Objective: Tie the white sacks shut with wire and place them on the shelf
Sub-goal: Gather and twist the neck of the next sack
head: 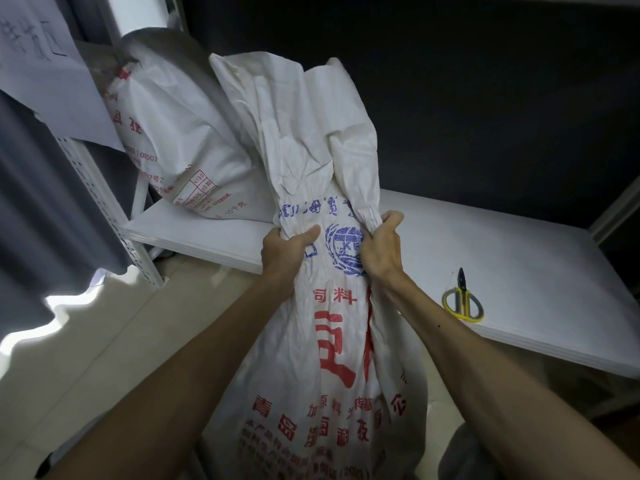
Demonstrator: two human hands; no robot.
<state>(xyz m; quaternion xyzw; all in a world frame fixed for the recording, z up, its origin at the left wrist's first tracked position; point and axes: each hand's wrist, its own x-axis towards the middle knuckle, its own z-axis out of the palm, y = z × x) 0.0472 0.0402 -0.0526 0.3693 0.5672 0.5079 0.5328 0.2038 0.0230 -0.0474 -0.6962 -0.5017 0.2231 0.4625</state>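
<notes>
A white sack point(332, 344) with red and blue print stands upright in front of me, in front of the white shelf board point(467, 237). My left hand point(282, 249) grips the left side of its gathered neck, and my right hand point(379, 244) grips the right side. The loose top of the sack point(298, 126) stands up above my hands, gathered in at the neck. A second white sack point(173, 140) lies tilted on the shelf at the left, against the post. No wire is clearly visible.
Yellow-handled scissors point(462, 299) lie on the shelf board to the right. A perforated white shelf post point(104, 202) stands at the left with a paper sheet point(45, 64) hanging on it. Grey curtain at the far left, dark wall behind, pale floor below.
</notes>
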